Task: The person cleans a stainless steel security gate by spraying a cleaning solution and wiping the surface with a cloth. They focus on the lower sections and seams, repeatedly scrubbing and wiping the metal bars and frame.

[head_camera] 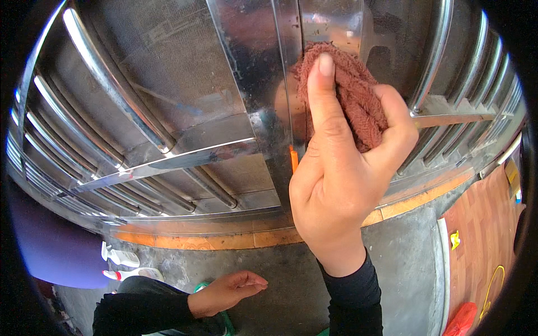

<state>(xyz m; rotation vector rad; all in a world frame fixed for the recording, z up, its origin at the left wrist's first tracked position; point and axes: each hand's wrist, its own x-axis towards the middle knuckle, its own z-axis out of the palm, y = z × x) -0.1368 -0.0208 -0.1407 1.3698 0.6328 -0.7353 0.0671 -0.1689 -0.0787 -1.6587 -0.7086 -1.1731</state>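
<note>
My right hand (340,168) grips a bunched reddish-brown terry cloth (353,92), thumb on top, and holds it at the polished metal door frame (260,84), by the seam between two panels. Part of the cloth is hidden behind my fingers. A small orange object (294,158) shows at the seam, just left of my wrist side. My left hand (230,292) hangs low over the concrete floor, fingers loosely curled and holding nothing. On both sides of the frame, shiny metal bars (122,84) stand before dark mesh screens (176,54).
Two white spray bottles (124,258) lie or stand on the concrete floor (403,269) at the lower left, near a purple surface (54,239). An orange tiled sill (201,242) runs below the door. Wood-look flooring (475,210) at right holds a red item (461,320) and a yellow cord (489,294).
</note>
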